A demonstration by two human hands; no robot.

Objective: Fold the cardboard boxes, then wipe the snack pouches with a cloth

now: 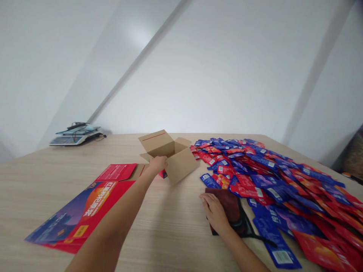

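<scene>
Carton (183, 165), qty 1, head view: brown card inside, stands open w/ flaps spread, approx. mid-worktop, set in from the far edge; thin red line on the far flap (154, 141); small bit of red/blue print shows on the outside, below the L hand (159, 164). L hand: fingers curled over the carton's near L rim, gripping it.

R hand (214, 212): open, palm down, fingers loosely spread, resting on the L part of a dark maroon item (227, 204), qty 1, flat, w/ black strap (262, 238); type unclear. Lies twd the near edge of the worktop (56, 177), just beside the packets.

Packets (272, 166), many, red & blue, some w/ white barcode labels: loose overlapping heap along the R edge, running from nr the far edge down to the near R corner.

Printed box (82, 211), qty 1, folded flat, red/blue/orange w/ lg. white lettering: L half of worktop, nr edge side, partly behind the L forearm (124, 215).

Scale-like device (75, 139), qty 1, w/ light-blue item(s) & black cable on top: far L corner.
</scene>
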